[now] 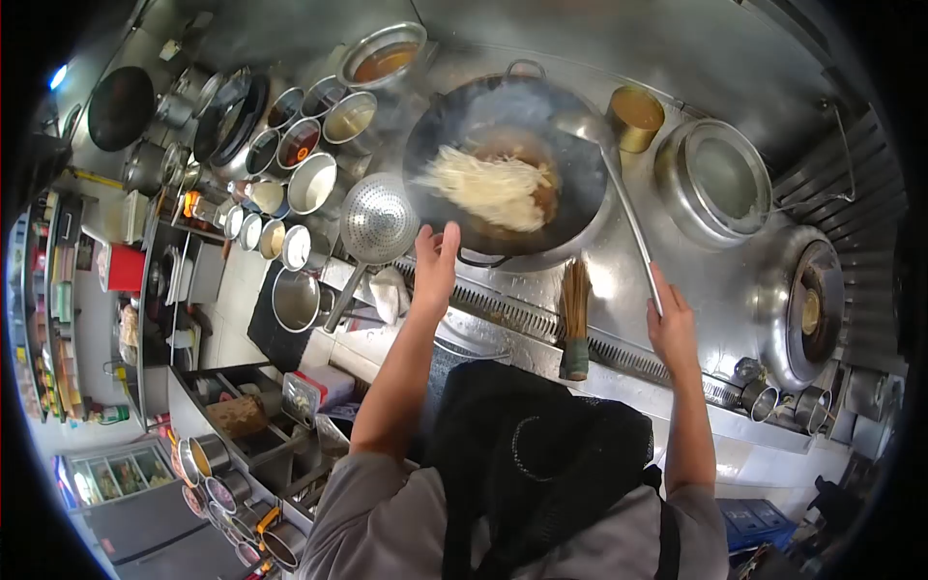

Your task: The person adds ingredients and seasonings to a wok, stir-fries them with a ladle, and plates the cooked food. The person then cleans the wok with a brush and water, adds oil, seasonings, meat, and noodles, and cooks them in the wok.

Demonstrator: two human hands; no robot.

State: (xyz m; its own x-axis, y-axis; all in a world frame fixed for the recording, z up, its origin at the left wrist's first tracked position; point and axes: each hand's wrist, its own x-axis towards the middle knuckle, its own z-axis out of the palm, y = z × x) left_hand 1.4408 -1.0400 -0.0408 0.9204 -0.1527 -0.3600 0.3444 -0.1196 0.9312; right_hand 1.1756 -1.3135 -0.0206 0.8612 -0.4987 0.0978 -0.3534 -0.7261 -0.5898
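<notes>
My right hand (pixel 671 315) grips the long handle of a metal ladle (pixel 630 205), whose bowl end reaches over the right side of a large black wok (pixel 580 203). Pale noodles (pixel 491 188), blurred by motion, are over brown liquid in the wok; I cannot tell how much of them touches it. Near the wok's front left rim, my left hand (pixel 438 269) is open with fingers apart, holding nothing. Just left of it is a perforated strainer (pixel 380 218), its handle pointing toward me.
A bamboo brush (pixel 575 324) lies on the steel stove near its front edge. Several seasoning pots, including one with white contents (pixel 312 184), stand at the left. A brown-stained metal can (pixel 635 118) and a lidded pot (pixel 713 179) are on the right. A bowl of brownish liquid (pixel 383 60) sits behind.
</notes>
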